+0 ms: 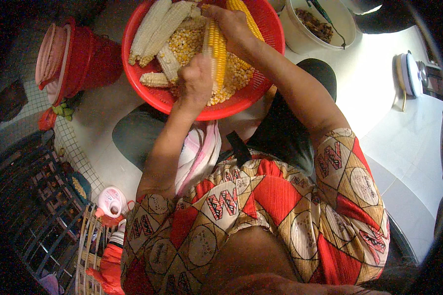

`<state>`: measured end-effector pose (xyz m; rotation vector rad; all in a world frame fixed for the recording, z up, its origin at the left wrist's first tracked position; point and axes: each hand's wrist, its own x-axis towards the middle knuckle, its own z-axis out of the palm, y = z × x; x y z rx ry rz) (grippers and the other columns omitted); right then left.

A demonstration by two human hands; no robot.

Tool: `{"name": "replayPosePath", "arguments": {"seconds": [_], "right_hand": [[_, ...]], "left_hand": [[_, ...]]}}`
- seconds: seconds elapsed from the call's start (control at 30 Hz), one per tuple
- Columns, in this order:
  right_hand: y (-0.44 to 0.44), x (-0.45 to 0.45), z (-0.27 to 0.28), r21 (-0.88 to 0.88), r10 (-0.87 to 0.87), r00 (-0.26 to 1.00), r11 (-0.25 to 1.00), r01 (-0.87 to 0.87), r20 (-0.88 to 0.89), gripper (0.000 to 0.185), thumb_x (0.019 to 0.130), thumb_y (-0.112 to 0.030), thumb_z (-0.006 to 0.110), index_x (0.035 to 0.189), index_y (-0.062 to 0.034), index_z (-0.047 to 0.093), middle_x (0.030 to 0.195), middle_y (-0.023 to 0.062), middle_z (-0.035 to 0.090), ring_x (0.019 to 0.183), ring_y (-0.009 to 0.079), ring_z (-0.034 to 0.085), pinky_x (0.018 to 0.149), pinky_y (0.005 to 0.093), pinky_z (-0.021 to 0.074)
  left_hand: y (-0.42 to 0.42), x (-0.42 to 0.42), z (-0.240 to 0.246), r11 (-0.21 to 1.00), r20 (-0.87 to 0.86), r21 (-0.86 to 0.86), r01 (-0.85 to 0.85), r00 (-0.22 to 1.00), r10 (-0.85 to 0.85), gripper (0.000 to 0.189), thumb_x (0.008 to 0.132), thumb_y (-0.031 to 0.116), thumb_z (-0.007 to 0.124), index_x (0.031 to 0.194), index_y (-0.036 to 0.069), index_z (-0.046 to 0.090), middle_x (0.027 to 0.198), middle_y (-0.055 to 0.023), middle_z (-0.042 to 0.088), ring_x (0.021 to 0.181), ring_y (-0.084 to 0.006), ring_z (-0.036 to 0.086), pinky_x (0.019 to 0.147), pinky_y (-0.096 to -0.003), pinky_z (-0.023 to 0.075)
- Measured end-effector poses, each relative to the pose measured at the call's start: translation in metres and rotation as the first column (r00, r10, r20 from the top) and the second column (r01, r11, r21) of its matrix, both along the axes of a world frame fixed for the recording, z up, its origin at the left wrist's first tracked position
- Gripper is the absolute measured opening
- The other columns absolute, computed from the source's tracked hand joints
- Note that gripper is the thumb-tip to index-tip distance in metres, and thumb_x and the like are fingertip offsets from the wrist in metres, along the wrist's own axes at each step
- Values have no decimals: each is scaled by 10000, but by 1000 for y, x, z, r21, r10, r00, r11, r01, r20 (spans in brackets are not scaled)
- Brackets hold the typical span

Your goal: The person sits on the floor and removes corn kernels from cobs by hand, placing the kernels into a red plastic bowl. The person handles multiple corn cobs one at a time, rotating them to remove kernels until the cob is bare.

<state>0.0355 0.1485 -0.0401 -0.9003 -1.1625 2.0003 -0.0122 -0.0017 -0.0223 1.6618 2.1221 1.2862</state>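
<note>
A red plastic colander (147, 96) sits before me at the top, near my knees. Over it my left hand (195, 75) presses against the lower side of an upright ear of yellow corn (217, 48), partly stripped of kernels. My right hand (233, 27) grips the same ear near its upper end. Loose kernels (186, 44) lie in the colander beneath. Bare corncobs (162, 29) are heaped at its left side, with a short cob piece (153, 79) below them. Another yellow ear (246, 16) with kernels rests behind my right hand.
Right of the colander stands a white bucket (293, 27) with dark scraps. Stacked red and pink baskets (77, 59) are at the left. Lower left are a dark plastic crate (55, 184), a pink-white jug (112, 199) and a woven basket (85, 236). A pink-white towel (203, 147) hangs below the colander.
</note>
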Motion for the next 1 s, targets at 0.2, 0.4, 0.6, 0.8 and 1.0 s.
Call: {"name": "replayPosePath", "arguments": {"seconds": [0.2,0.4,0.6,0.8,1.0], "right_hand": [[6,-8,-9,993,-280,954,21,113,-103,269,832,-235,529,835,20,616,719,116,607,597,188,561,537,336,474],[-5,10,7,597,15,929,762,-251,371,249,735,-111,602,964,-13,615,805,105,626,665,209,601,627,318,494],[-10,7,20,615,-31,924,755,-229,381,270,691,-144,622,953,-85,634,778,137,627,690,252,617,623,341,484],[-5,13,20,609,139,927,718,-336,348,208,722,-162,601,852,1,604,683,79,596,628,199,589,563,335,465],[-11,-1,20,66,142,981,986,-152,131,191,747,-141,577,841,25,592,666,81,579,587,178,564,494,331,455]], "left_hand": [[2,-3,5,987,249,-35,-157,955,161,347,916,266,464,723,-15,530,558,-105,441,544,-182,421,511,-344,374],[7,0,13,991,375,-108,-75,920,111,404,904,340,480,739,-25,538,567,-110,452,550,-169,416,518,-346,371],[8,2,9,991,268,-130,-43,960,77,401,899,316,472,729,-41,541,596,-203,527,549,-305,532,530,-403,390],[6,2,-2,998,-4,-66,11,1000,-11,292,897,187,440,727,-38,518,615,-252,539,605,-443,549,524,-475,434],[7,-3,-8,994,-165,94,-60,983,75,268,897,169,447,745,-40,519,629,-232,551,585,-407,563,522,-463,437]]}}
